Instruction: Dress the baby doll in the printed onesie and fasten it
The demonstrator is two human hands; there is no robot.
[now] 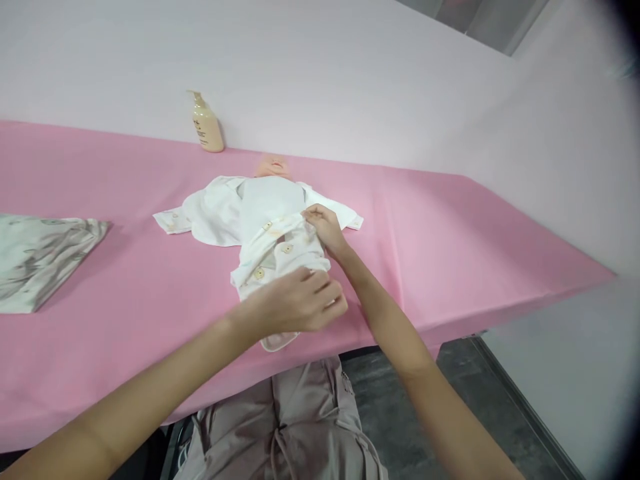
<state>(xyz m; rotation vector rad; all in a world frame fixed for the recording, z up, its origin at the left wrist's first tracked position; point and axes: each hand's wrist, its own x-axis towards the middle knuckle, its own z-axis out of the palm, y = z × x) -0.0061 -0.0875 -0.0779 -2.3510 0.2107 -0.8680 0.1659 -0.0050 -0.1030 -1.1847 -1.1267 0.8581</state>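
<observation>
A baby doll (273,167) lies on its back on the pink table (450,227), head toward the wall, dressed in a white baby garment (225,213) with round tan buttons. My right hand (325,227) pinches the garment's edge at the doll's middle, on its right side. My left hand (300,303) rests over the lower part of the garment near the table's front edge, fingers curled onto the cloth. The doll's legs are hidden under the fabric and my left hand.
A beige pump bottle (207,124) stands at the back by the wall. A folded patterned cloth (40,257) lies at the left. The table's front edge runs just under my left hand; grey floor lies beyond it to the right.
</observation>
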